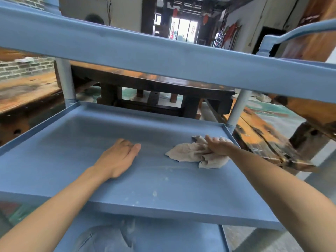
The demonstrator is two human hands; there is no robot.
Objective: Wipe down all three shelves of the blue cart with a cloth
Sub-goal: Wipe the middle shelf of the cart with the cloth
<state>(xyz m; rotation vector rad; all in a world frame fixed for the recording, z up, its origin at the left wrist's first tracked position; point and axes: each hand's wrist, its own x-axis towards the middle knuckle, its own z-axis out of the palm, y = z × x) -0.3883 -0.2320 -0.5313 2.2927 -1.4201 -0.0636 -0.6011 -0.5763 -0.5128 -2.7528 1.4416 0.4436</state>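
The top shelf (163,57) is running out of frame at both sides, its surface hidden from below. The bottom shelf (163,239) is being cut off by the lower edge. The right hand (219,147) is covering part of the cloth (192,153); both forearms are leaving the frame.

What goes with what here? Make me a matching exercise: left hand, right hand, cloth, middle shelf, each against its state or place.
Column one:
1. left hand
2. right hand
3. cloth
4. middle shelf

Column two:
A. crumpled, near the shelf's far right corner
B. lies flat on bare blue surface
C. carries pale specks near its front edge
D. presses on the cloth

Pairs: 1-B, 2-D, 3-A, 4-C
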